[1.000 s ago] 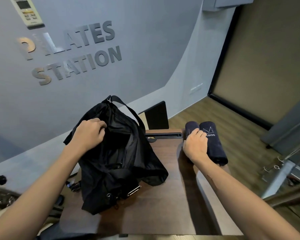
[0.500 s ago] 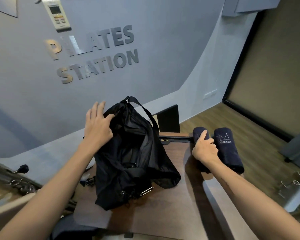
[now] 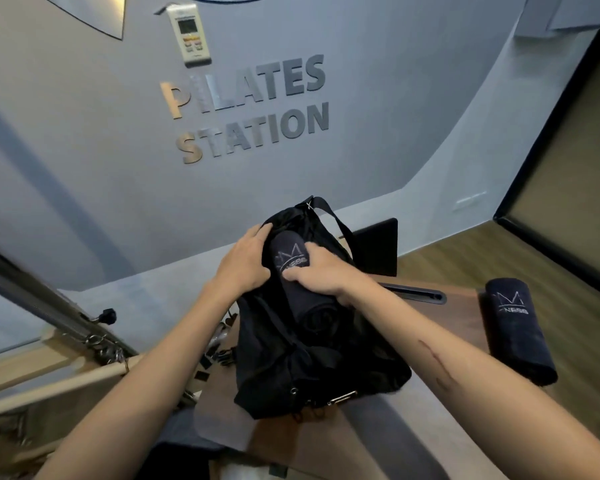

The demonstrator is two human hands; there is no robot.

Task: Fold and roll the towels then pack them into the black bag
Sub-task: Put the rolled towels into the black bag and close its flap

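Observation:
The black bag (image 3: 312, 368) stands on the brown wooden table (image 3: 461, 306), its mouth facing me. My left hand (image 3: 243, 265) grips the bag's left rim and holds it apart. My right hand (image 3: 321, 273) is closed on a rolled dark navy towel (image 3: 291, 259) with a white logo, which lies partly inside the bag's mouth; its spiral end shows below my hand. A second rolled navy towel (image 3: 520, 330) with the same logo lies alone on the table at the right.
A black panel (image 3: 378, 247) and a slim black bar (image 3: 416, 294) sit behind the bag. Metal frame parts, clips and a wooden bar (image 3: 94, 341) crowd the left. The wall with lettering is close behind; wooden floor (image 3: 465, 251) lies to the right.
My right hand lifted one rolled towel off the table's right side and carried it left into the bag's mouth. My left hand shifted onto the bag's rim. One towel stays behind.

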